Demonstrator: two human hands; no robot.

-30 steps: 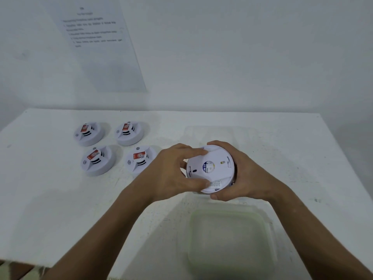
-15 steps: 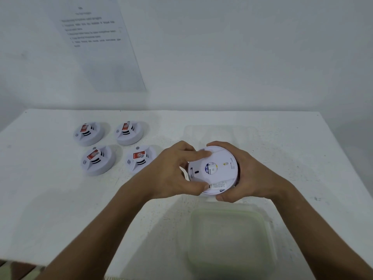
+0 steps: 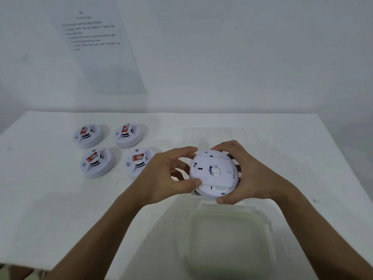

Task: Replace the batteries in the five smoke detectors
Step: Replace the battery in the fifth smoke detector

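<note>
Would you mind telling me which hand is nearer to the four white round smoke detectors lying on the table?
Left. The left hand sits just right of the four white smoke detectors; the right hand is farther right, beyond the held detector.

- The back plate (image 3: 212, 170) of the smoke detector (image 3: 217, 191) I hold has turned counterclockwise and now sits off-centre.
- My left hand (image 3: 171, 176) has loosened, with only fingertips on the plate's edge.

Two bare forearms come in from the bottom edge, no sleeves showing on either. The left hand (image 3: 165, 176) and right hand (image 3: 256, 176) wear no gloves, rings, watch or wristband. Short, unpainted fingernails.
</note>
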